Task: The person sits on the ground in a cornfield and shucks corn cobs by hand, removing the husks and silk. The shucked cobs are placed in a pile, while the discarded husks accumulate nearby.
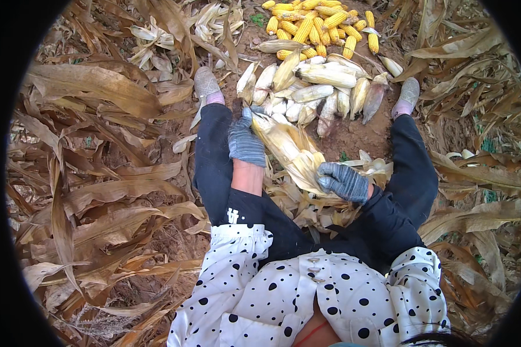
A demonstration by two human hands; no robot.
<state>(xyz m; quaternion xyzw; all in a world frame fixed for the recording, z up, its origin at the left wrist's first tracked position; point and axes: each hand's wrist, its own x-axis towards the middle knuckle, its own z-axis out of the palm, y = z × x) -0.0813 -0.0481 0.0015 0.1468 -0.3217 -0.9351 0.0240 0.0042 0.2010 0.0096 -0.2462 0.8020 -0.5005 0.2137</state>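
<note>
Between my two gloved hands an ear of corn in its dry husk [284, 145] slants down to the right. My left hand [246, 136], in a grey knit glove, grips its upper end by the stalk side. My right hand [344, 181], gloved alike, is closed on the husk leaves at the lower end. Pale husk covers the ear, and no kernels show on it. Just beyond my hands lies a heap of corn ears in their husks [325, 77]. Behind that heap is a pile of bare yellow corn cobs [304, 29].
Stripped husks [304, 210] lie on the ground between my legs. My shoes [206, 82] flank the heap on both sides. Dry corn stalks and leaves [95, 86] cover the soil at left and right. Brown soil [360, 141] shows beside the heap.
</note>
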